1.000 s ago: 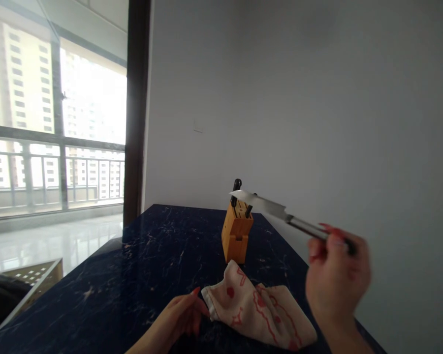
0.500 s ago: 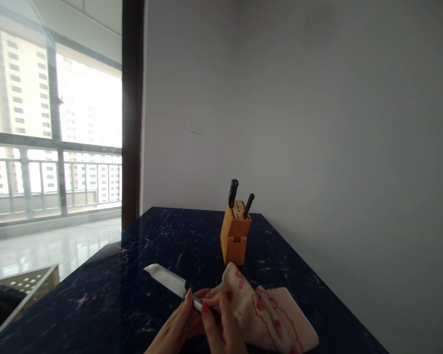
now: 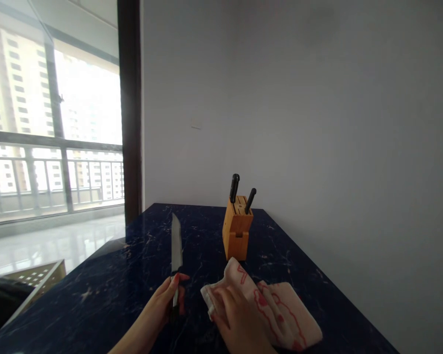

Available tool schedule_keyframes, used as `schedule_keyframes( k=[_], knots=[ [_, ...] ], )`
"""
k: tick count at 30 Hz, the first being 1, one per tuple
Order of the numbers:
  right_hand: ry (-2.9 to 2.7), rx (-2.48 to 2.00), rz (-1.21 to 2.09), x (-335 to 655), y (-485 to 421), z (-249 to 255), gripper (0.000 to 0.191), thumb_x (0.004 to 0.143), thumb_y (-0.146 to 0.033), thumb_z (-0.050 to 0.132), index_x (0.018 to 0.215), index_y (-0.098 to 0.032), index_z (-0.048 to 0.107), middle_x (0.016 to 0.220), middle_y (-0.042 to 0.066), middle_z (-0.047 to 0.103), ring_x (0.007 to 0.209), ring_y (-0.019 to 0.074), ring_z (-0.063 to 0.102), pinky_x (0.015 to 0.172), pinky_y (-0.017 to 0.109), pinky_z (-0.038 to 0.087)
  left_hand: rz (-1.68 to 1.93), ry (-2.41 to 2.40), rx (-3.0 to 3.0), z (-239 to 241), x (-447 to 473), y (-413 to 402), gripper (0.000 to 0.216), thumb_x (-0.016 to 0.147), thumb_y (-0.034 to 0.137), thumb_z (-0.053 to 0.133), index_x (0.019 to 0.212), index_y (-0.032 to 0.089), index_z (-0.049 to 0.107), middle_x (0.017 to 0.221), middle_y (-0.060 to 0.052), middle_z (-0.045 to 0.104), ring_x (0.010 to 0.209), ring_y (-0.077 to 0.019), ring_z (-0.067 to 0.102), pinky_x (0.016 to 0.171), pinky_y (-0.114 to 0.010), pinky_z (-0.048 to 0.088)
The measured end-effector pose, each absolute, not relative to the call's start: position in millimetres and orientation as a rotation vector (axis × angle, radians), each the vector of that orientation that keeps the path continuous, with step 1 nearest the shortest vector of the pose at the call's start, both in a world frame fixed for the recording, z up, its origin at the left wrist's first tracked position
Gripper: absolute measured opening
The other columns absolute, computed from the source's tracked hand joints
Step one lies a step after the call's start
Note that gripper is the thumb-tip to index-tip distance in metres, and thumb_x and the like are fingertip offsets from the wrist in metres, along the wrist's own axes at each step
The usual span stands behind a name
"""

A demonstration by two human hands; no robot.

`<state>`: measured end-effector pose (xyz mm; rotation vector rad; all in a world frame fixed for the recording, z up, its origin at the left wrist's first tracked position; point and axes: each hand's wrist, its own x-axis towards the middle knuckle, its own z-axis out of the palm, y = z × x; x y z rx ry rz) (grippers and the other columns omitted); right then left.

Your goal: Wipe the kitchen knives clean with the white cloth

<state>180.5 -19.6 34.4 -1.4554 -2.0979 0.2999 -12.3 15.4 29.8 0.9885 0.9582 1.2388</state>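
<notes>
A broad-bladed kitchen knife [image 3: 176, 246] points away from me, its blade tilted up over the dark table. My left hand [image 3: 166, 297] is closed around its handle. To the right, my right hand [image 3: 238, 312] has its fingers bent onto a pale cloth with red drawings [image 3: 276, 309] and grips the cloth's left edge. Part of the cloth lies spread on the table. Just beyond the cloth stands a wooden knife block [image 3: 236, 233] with two black-handled knives in its top, one handle [image 3: 235, 188] on the left and another [image 3: 250, 200] on the right.
The dark blue marbled table [image 3: 140, 275] runs back to a grey wall [image 3: 317, 147]. At the lower left, beside the table, is a perforated beige crate or chair part [image 3: 40, 280]. A large window with a railing fills the left side.
The knife has swung from pointing left to pointing away from me. My right hand has left the handle and now grips the cloth; my left hand now holds the handle.
</notes>
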Motion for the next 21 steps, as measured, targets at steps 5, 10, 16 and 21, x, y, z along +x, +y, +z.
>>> schedule_keyframes(
  k=[5,10,16,21],
  knots=[
    [-2.134,-1.593,0.247,180,-19,31,0.031,0.072,-0.014,0.047,0.101,-0.022,0.056,0.1,0.004,0.06,0.096,0.021,0.052,0.082,0.031,0.038,1.099,1.016,1.181,23,-17,21,0.057,0.061,0.07,0.048,0.075,0.015,0.056,0.034,0.012,0.029,0.022,-0.0035,0.024,0.026,-0.016,0.017],
    [-2.016,-1.732,0.232,188,-14,35,0.022,0.071,-0.01,0.043,0.085,-0.02,0.057,0.089,0.004,0.063,0.086,0.0173,0.058,0.073,0.025,0.04,0.984,1.142,1.396,27,-20,19,0.057,0.071,0.069,0.033,0.073,0.016,0.056,0.033,0.012,0.025,0.024,-0.0041,0.017,0.027,-0.017,0.012],
    [-1.864,-1.825,0.07,195,-5,32,0.035,0.07,-0.007,0.041,0.102,-0.017,0.047,0.083,0.008,0.066,0.075,0.0191,0.062,0.062,0.026,0.041,0.822,1.311,1.754,29,-26,17,0.054,0.074,0.061,0.04,0.057,0.014,0.059,0.037,0.009,0.024,0.035,-0.0061,0.023,0.036,-0.019,0.012],
    [-1.767,-1.64,-0.031,198,-6,39,0.022,0.076,-0.016,0.039,0.097,-0.018,0.047,0.078,0.007,0.065,0.067,0.0189,0.062,0.056,0.025,0.041,0.678,1.425,1.814,13,-21,19,0.052,0.076,0.058,0.036,0.062,0.015,0.062,0.036,0.007,0.035,0.033,-0.0085,0.032,0.037,-0.019,0.02]
  ],
)
